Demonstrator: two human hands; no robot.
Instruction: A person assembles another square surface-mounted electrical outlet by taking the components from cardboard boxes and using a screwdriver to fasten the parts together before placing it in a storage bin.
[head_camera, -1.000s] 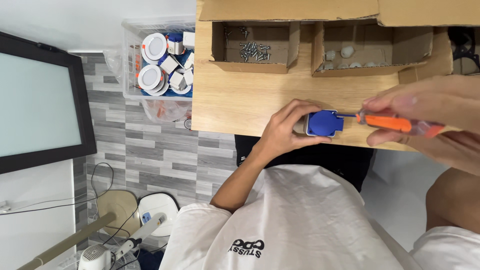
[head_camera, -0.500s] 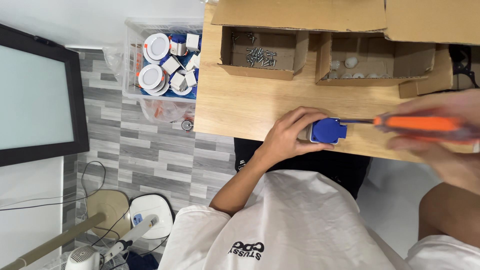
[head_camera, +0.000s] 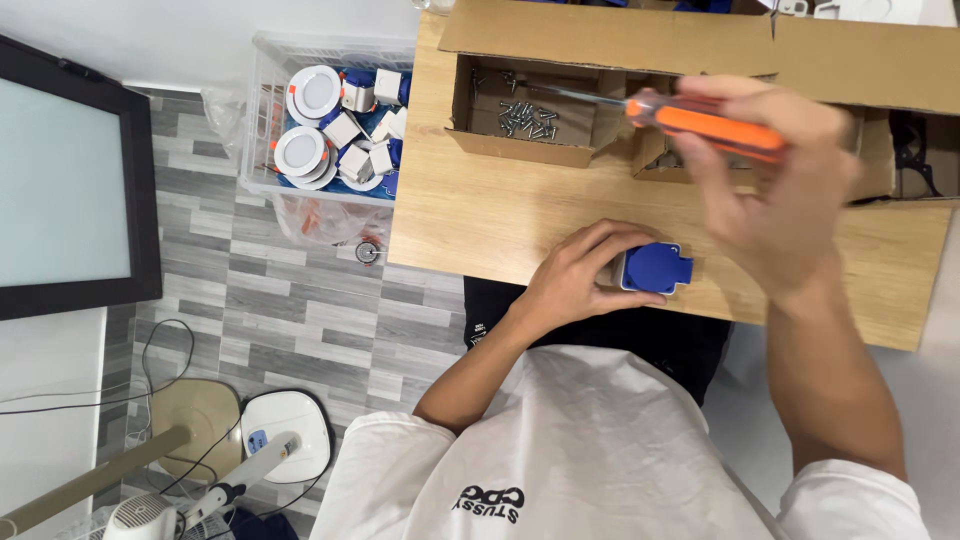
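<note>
clear bin (head_camera: 262, 120) of round lights | dark screen (head_camera: 70, 180) | fan (head_camera: 140, 515)

The left hand (head_camera: 578, 275) curls around a blue socket housing (head_camera: 655, 268) resting on the wooden worktop (head_camera: 480, 215), near its front edge. The right hand (head_camera: 785, 195), blurred, is raised farther back with its grip closed on an orange-handled screwdriver (head_camera: 700, 125), whose shaft points left over an open cardboard box (head_camera: 520, 150) holding loose screws (head_camera: 520, 115). Left of the worktop, a clear plastic bin (head_camera: 262, 120) on the grey plank floor (head_camera: 240, 290) holds round white lamps (head_camera: 315, 92). A dark-framed screen (head_camera: 70, 190) fills the far left.
</note>
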